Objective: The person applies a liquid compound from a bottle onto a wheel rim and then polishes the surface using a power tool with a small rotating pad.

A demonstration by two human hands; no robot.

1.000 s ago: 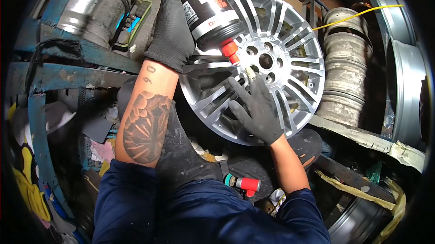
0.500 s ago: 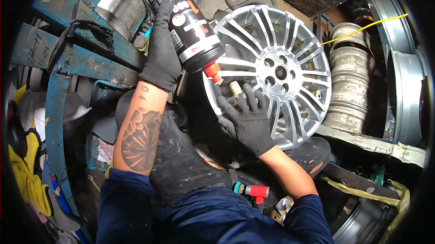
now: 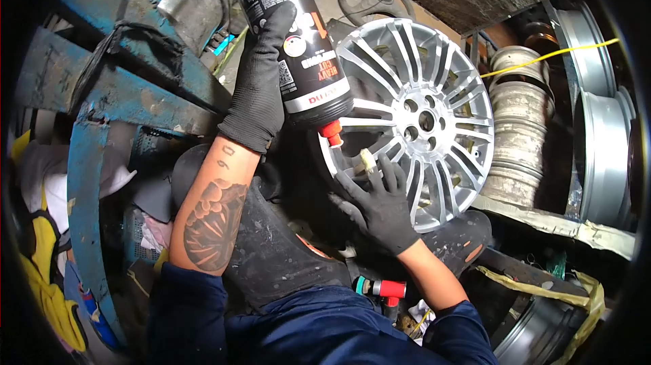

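Gloved in black, my left hand is wrapped round a large black bottle, tilted with its red nozzle pointing down. My right hand, also in a black glove, lies palm down with spread fingers below the nozzle, over the lower left of a silver multi-spoke wheel. A small pale cylindrical piece shows at its fingers; whether they grip it is unclear. The wheel rests near my right thigh.
Stacked worn rims stand right of the wheel, with silver rims on a rack beyond. A blue metal frame is on the left. A red and green tool lies by my lap. A yellow cord crosses the upper right.
The bottle and my left hand have shifted right and slightly down in view. My right hand sits a little lower, its fingers more spread. The wheel appears slightly lower.
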